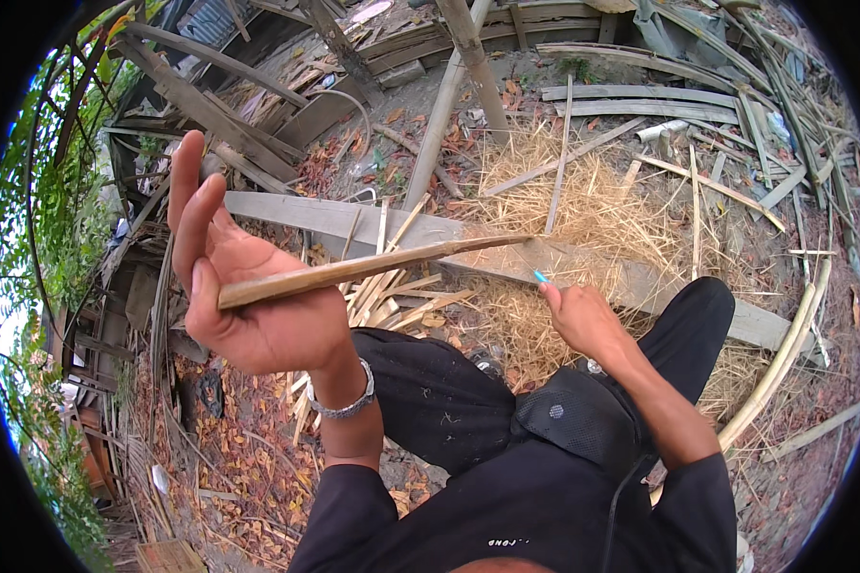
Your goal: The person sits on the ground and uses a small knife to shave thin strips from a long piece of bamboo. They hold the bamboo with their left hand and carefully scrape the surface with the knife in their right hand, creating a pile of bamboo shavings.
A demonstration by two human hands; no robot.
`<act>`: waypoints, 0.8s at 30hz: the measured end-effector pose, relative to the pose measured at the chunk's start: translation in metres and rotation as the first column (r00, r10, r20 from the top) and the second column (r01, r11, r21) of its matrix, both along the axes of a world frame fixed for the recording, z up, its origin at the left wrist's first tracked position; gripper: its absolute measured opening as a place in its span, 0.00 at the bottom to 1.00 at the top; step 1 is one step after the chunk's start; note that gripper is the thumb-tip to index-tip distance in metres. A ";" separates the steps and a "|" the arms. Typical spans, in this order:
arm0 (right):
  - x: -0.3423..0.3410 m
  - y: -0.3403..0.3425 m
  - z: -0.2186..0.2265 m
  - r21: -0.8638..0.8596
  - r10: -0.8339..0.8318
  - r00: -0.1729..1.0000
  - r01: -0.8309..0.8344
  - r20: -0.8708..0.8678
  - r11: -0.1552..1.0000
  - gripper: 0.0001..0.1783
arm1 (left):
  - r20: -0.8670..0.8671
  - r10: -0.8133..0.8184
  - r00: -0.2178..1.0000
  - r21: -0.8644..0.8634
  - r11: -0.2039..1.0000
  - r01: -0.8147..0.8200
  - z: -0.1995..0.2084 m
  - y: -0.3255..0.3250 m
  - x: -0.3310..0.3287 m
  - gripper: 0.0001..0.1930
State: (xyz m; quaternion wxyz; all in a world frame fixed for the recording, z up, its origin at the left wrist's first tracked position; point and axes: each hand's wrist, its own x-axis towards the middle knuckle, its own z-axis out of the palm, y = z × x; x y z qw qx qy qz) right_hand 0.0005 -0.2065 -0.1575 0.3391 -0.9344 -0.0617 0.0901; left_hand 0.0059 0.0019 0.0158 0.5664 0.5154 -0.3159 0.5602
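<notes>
Brown wood, dry-looking and roughly split: this is the stick (354, 270) lying across the palm of our left hand (244, 256), its blunt end by the thumb. Those fingers stand up rather than wrapping around it — whether the thumb pinches it, we cannot tell. Our right hand (583, 317) is closed on a small blue-ended thing (541, 276), mostly hidden in the fist, near the stick's far end.

We judge the stick light and stiff, not slippery, though splinters look likely along its edges. The thick end by the palm seems our best place to take hold; past the narrowed neck it turns darker and rougher, and we would expect it to snap there first (if anywhere).

Below the stick, a long grey plank (306, 210) runs across in front of us; whether the tip touches it, we cannot tell. Pale wood strips (377, 298) crowd the ground just beneath, and our right knee (699, 298) rises on the other side. Straw (640, 218) spreads around the plank's middle. Farther out, a curved pole (779, 358) bounds the right and an upright post (478, 72) stands ahead — so upward seems the freest way to move.
</notes>
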 end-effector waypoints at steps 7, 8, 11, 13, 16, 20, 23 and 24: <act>-0.031 0.042 0.089 0.420 0.178 0.950 -0.275 0.256 0.865 0.27 | -0.061 -0.040 0.997 0.155 0.987 0.049 -0.007 0.016 -0.009 0.24; -0.031 0.045 0.087 0.422 0.201 0.947 -0.294 0.251 0.858 0.28 | -0.068 -0.035 0.997 0.166 0.985 0.046 -0.007 0.016 -0.009 0.24; -0.006 0.034 0.013 0.126 0.147 0.989 -0.149 0.025 0.981 0.30 | -0.088 -0.037 0.995 0.141 0.989 0.049 -0.008 0.024 -0.010 0.24; 0.012 -0.005 -0.048 -0.022 0.074 0.984 -0.078 -0.161 0.997 0.30 | -0.074 -0.104 0.992 0.114 0.987 0.112 -0.009 0.024 -0.007 0.23; 0.014 -0.011 -0.042 0.114 -0.052 0.992 0.065 -0.113 0.991 0.31 | -0.031 -0.247 0.968 0.003 0.969 0.248 -0.012 0.017 -0.003 0.23; -0.002 0.010 0.028 0.379 0.022 0.999 -0.035 0.040 0.925 0.28 | -0.198 -0.346 0.917 0.263 0.883 0.390 -0.014 0.033 -0.012 0.19; -0.014 0.024 0.042 0.489 0.162 0.977 -0.210 0.139 0.847 0.26 | -0.261 -0.416 0.871 0.322 0.813 0.485 -0.015 0.031 -0.024 0.18; -0.017 0.028 0.036 0.471 0.167 0.964 -0.247 0.206 0.847 0.25 | -0.202 -0.371 0.906 0.312 0.853 0.419 -0.018 0.023 -0.022 0.18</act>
